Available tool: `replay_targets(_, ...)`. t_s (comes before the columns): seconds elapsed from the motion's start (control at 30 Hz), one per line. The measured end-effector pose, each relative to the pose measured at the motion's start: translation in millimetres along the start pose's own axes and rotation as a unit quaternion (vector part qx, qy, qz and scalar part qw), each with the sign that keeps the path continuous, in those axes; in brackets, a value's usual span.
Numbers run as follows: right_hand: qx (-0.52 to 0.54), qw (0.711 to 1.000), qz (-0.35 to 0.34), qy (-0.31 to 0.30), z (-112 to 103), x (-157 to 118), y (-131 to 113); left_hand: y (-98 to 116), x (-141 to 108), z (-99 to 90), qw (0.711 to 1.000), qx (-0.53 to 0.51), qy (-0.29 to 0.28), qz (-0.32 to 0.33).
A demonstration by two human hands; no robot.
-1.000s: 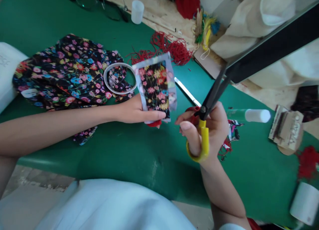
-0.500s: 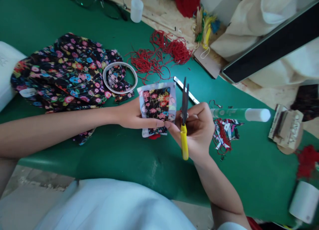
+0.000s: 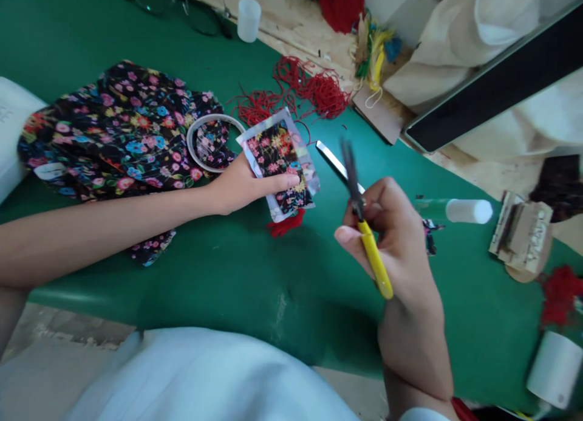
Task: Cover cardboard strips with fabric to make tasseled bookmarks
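Observation:
My left hand [image 3: 241, 187] holds a small card covered in black floral fabric [image 3: 279, 160], thumb across its lower part, just above the green table [image 3: 218, 275]. A red tassel [image 3: 286, 225] hangs from the card's bottom edge. My right hand [image 3: 392, 239] grips yellow-handled scissors [image 3: 364, 226], blades together and pointing up and away, a hand's width right of the card. A green glue stick with a white cap [image 3: 455, 210] lies behind my right hand.
A heap of floral cloth [image 3: 118, 135] with a clear tape ring [image 3: 213, 141] lies at the left. Red thread [image 3: 300, 93] is tangled behind. A metal ruler [image 3: 331, 157], fabric scraps [image 3: 429, 239], a white tape roll [image 3: 553, 369] and a plastic cup [image 3: 249, 19] are around.
My right hand drew the scissors away from the card, toward me and to the right. My left hand tilted the card and shifted it slightly left and away.

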State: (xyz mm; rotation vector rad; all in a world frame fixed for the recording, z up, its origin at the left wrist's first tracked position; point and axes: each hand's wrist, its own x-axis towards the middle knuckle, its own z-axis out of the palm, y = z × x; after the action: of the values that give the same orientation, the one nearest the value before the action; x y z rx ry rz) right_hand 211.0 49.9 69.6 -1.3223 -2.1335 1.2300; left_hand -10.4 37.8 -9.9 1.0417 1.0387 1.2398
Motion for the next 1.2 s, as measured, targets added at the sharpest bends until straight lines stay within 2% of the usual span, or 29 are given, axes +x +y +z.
replay_targets(0.07,-0.103,0.993,0.017,-0.052,-8.5,-1.5,-4.0,-2.2,2.1,0.2,0.999,-0.054,0.01,-0.003)
replay_targets(0.1,-0.155,0.986,0.023,-0.058,-11.2,-2.0,-6.4,-2.3,2.7,0.5,0.997,-0.076,0.016,-0.013)
replay_targets(0.23,-0.323,0.944,0.046,-0.041,-16.0,-3.0,-13.8,1.5,3.0,0.6,0.988,-0.137,0.026,-0.063)
replay_targets(0.33,-0.398,0.914,0.06,-0.056,-18.4,-4.2,-14.9,3.0,3.1,-0.3,0.984,-0.158,0.014,-0.083)
replay_targets(0.6,-0.42,0.906,0.041,-0.047,-18.5,-6.4,-14.1,0.6,4.3,-0.9,0.988,-0.14,-0.029,-0.061)
replay_targets(0.87,-0.436,0.896,0.055,-0.056,-18.6,-9.0,-15.9,1.9,4.4,-2.3,0.98,-0.17,-0.024,-0.1)
replay_targets(1.2,-0.44,0.895,0.051,-0.05,-13.1,-7.6,-13.8,2.7,4.0,-2.3,0.983,-0.151,-0.04,-0.096)
